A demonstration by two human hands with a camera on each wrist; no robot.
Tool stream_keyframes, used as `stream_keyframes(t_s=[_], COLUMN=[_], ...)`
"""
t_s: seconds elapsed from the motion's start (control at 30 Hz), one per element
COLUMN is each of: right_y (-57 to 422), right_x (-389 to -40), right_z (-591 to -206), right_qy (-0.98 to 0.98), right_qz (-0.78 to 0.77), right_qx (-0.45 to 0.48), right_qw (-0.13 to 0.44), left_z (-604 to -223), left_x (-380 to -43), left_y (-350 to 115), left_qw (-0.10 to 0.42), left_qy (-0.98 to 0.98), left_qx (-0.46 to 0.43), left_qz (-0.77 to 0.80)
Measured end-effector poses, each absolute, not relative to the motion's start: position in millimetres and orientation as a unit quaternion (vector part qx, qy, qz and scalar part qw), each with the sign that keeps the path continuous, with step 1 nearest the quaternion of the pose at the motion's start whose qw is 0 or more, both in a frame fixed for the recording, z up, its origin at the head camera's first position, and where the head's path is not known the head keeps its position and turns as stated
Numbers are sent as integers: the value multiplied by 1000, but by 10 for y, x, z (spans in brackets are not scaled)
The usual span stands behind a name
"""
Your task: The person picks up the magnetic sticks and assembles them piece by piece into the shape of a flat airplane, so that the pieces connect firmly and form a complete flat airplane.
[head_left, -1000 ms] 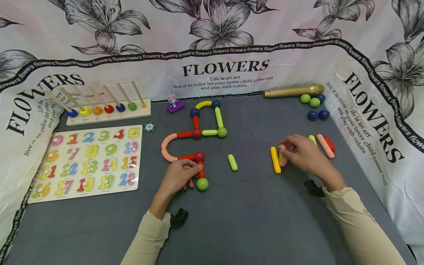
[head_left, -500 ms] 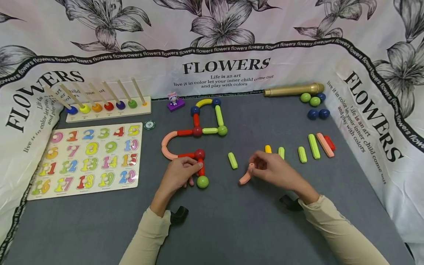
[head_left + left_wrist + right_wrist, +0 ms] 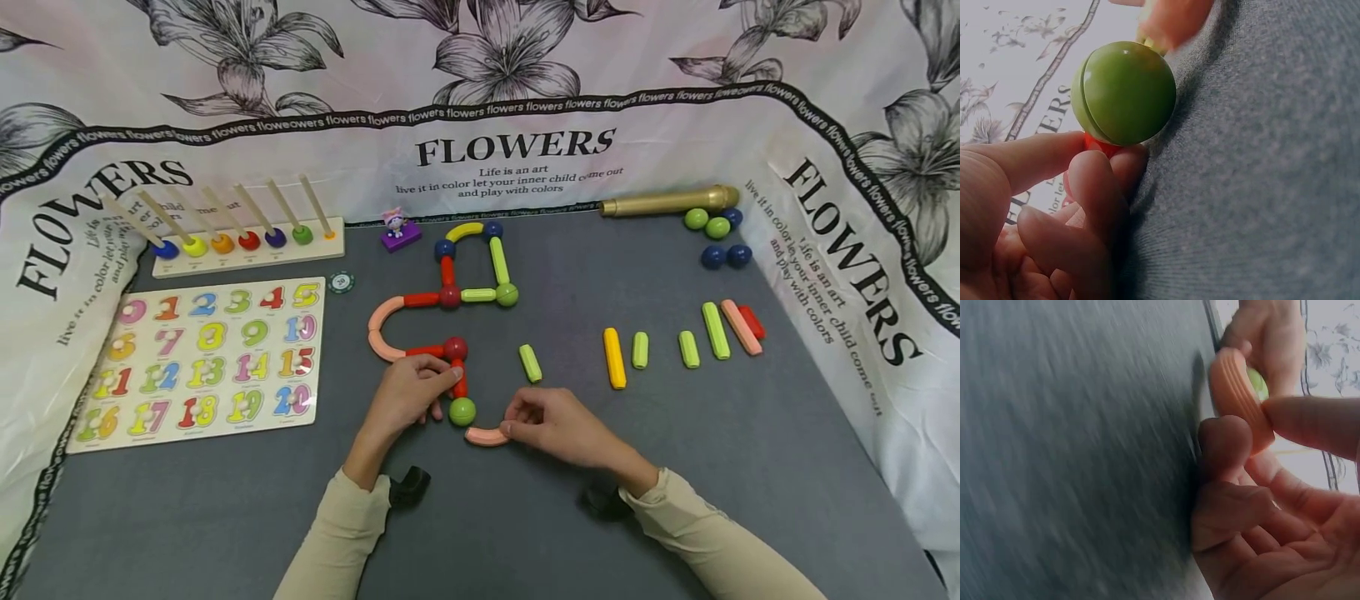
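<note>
My left hand (image 3: 405,393) pinches a short red rod (image 3: 460,385) that joins a red ball (image 3: 454,349) to a green ball (image 3: 462,412). In the left wrist view the green ball (image 3: 1125,94) stands just beyond the fingertips. A curved salmon-coloured rod (image 3: 486,437) is pinched by one end between thumb and finger of my right hand (image 3: 558,425). Its free end lies close to the green ball; whether they touch I cannot tell. From the red ball the joined chain runs through a salmon arc (image 3: 382,327) to a closed loop of rods and balls (image 3: 449,297) farther back.
Loose rods lie to the right, among them a yellow rod (image 3: 614,358) and several green ones (image 3: 689,349). Spare balls (image 3: 713,257) sit by a gold tube (image 3: 670,202). At left are a number board (image 3: 202,367) and a peg stand (image 3: 247,250).
My right hand has carried the curved salmon rod leftward and nearer, from beside the yellow rod to the green ball. The left hand has stayed on the red rod.
</note>
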State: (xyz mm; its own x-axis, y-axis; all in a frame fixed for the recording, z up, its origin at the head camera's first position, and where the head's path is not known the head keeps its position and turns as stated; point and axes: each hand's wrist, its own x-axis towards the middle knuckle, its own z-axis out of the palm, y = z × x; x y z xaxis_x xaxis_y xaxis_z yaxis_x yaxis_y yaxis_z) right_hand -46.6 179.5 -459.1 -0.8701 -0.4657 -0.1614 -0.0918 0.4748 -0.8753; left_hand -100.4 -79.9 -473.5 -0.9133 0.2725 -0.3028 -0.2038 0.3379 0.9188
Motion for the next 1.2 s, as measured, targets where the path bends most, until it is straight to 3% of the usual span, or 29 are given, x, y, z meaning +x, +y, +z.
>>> stream_keyframes(t_s=[0.37,0.73,0.97,1.2], right_y=[1746,1878,2201,2883], right_x=[-388,-438,-713,-1117], right_z=[-4589,-4542,-4466,-4272], right_qy=[812,840,872,923], right_qz=[-523,-490,-461,-383], right_qx=[-103,-124,-100,-42], right_qw=[238,199,133,5], left_z=[-4708,-4701,-4698,-4671], left_x=[-1013,-1005,-989,-937], left_y=[-800,-800,-799,-783], left_qw=[208,209,207,192], left_qy=[791,791,798,815], left_qx=[18,13,7,9], left_qz=[575,575,565,547])
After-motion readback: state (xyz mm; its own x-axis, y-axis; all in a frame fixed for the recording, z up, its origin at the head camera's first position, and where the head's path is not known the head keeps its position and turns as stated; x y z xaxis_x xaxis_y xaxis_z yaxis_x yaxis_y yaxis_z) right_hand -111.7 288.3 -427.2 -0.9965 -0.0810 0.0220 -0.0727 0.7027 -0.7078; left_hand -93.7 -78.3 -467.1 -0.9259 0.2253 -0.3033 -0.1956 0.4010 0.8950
